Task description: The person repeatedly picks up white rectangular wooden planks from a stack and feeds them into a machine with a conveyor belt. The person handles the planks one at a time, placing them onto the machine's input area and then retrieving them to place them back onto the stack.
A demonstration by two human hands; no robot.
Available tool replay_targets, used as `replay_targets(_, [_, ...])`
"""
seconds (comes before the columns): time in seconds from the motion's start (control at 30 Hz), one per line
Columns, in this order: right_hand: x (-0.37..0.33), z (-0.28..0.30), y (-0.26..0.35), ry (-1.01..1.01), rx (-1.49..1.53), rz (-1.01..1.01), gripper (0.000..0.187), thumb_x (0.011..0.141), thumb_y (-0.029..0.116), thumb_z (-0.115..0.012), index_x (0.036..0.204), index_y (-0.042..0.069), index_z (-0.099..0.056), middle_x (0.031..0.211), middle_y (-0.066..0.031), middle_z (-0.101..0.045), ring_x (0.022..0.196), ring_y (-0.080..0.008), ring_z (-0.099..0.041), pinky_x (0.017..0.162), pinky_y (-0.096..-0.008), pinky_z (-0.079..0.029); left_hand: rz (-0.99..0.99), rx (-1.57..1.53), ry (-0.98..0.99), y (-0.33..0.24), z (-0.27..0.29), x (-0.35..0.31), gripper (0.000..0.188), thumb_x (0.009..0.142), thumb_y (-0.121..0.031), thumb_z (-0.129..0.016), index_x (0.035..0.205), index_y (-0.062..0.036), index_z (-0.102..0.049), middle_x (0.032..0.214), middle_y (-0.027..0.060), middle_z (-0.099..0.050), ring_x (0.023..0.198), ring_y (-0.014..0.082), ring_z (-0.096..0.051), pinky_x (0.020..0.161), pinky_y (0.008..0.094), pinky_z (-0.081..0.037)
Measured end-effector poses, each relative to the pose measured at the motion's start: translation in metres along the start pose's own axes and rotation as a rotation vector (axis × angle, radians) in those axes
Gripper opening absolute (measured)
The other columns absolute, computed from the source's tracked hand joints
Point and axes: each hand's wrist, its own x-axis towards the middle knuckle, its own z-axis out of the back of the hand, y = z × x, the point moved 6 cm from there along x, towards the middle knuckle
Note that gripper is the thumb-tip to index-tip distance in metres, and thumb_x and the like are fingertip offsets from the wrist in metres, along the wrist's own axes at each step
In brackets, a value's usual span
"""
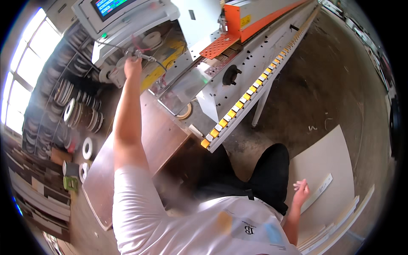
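The left hand (133, 67) is sitting toward ten or eleven o'clock at the end of an outstretched bare arm, its fingers bunching against a shiny metal fitting (137, 53) with thin hoses — whether they are gripping it, I cannot tell. The fitting is standing out just past the hand, below a pale machine panel with a glowing screen (109, 7).

The right hand (301, 193) is hanging toward four o'clock, fingers loosely bent and spread a little, with nothing visible in them. Just beside it, a narrow, smooth white strip (318, 193) is lying on a flat, matt beige board (325, 159).

Toward one o'clock, a perforated orange metal plate (217, 46) is jutting from the machine, and a straight rail of chunky yellow and white rollers (240, 105) is slanting below it. A smooth brown table (158, 134) is stretching toward eight o'clock — round coiled rolls (78, 114) are filling racks toward nine.
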Motion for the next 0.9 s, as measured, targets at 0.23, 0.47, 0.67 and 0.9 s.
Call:
replay_targets(0.23, [-0.027, 0.122, -0.084, -0.326, 0.169, -0.065, 0.041, 0.116, 0.032, -0.055, 0.134, -0.002, -0.068, 0.12, -0.0111, -0.072, 0.105, -0.0178, -0.068, 0.089, -0.0307, -0.06, -0.021, 0.233, 0.252, 0.013, -0.054, 0.033, 0.051, 0.097, -0.049, -0.07, 0.136, -0.0158, -0.073, 0.124, 0.0161, -0.078, 0.111, 0.0302, -0.076, 0.093, 0.0457, -0.058])
replay_targets(0.47, [-0.08, 0.184, -0.143, -0.627, -0.022, -0.195, 0.044, 0.111, 0.038, -0.061, 0.139, 0.006, -0.069, 0.118, -0.0078, -0.074, 0.107, -0.0175, -0.07, 0.093, -0.0335, -0.055, -0.212, 0.098, -0.042, 0.005, -0.01, 0.089, 0.068, 0.097, -0.07, -0.063, 0.12, -0.0079, -0.081, 0.121, 0.0127, -0.079, 0.108, 0.0328, -0.073, 0.1, 0.0477, -0.054])
replay_targets(0.67, [-0.103, 0.192, -0.146, -0.608, -0.681, -0.333, 0.062, 0.098, 0.051, -0.072, 0.142, 0.008, -0.067, 0.14, -0.0145, -0.07, 0.128, -0.0339, -0.065, 0.109, -0.0451, -0.051, -0.25, -0.789, 0.102, -0.149, 0.057, -0.019, 0.055, 0.113, -0.048, -0.052, 0.121, 0.0033, -0.071, 0.111, 0.016, -0.078, 0.083, 0.0235, -0.072, 0.065, 0.039, -0.057])
replay_targets(0.9, [-0.091, 0.129, -0.115, -0.375, -0.843, -0.473, 0.088, 0.087, 0.064, -0.078, 0.148, 0.005, -0.06, 0.16, -0.0133, -0.054, 0.147, -0.0354, -0.05, 0.121, -0.048, -0.042, -1.052, 0.639, 0.758, -0.285, 0.03, -0.3, 0.027, 0.101, -0.028, -0.066, 0.121, -0.0107, -0.073, 0.087, 0.017, -0.074, 0.078, 0.0344, -0.074, 0.067, 0.0446, -0.058])
